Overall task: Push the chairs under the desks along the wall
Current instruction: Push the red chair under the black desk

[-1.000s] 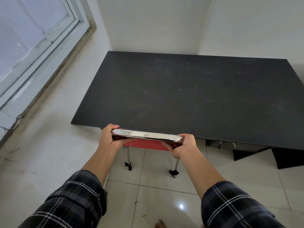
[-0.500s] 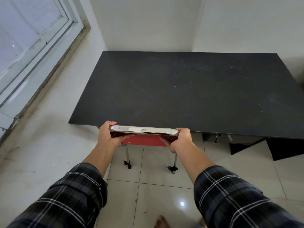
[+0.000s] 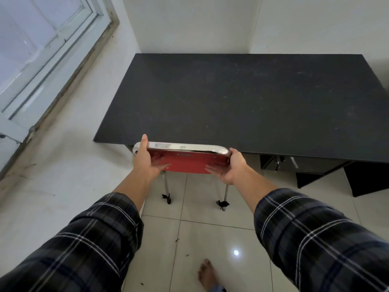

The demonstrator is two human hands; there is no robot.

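Since the earlier frames both hands have loosened on the chair back: the fingers that were wrapped round the chrome rail are now spread flat, and the chair sits further in, its top rail level with the desk's front edge.

Nearest, at the bottom of the frame, a bare foot (image 3: 207, 275) stands on the pale floor tiles (image 3: 210, 239), where a bright spot of light is reflected. Two plaid sleeves (image 3: 84, 245) run up from the lower corners toward the middle.

At mid-frame the left hand (image 3: 146, 160) lies against the left end of the chair (image 3: 187, 163), its thumb up over the chrome top rail (image 3: 185, 147) and its fingers laid open across the red back panel. The right hand (image 3: 230, 166) is at the right end, palm against the corner of the rail, fingers stretched out flat over the red panel. Neither hand is closed round anything; both are open and touching the chair. Below them two chrome rear legs (image 3: 166, 188) reach down to the tiles, each with a dark foot cap. The seat itself is hidden beneath the desk.

Beyond the hands, the black desk (image 3: 242, 98) fills the centre and right of the frame, its top dusty and faintly scratched. Its far edge meets the white wall (image 3: 189, 24) in the room's corner. Under its right side, at centre right, a dark drawer unit (image 3: 280, 164) shows a small lock and a handle. In the upper left a window (image 3: 35, 45) with a pale frame is set in the side wall.
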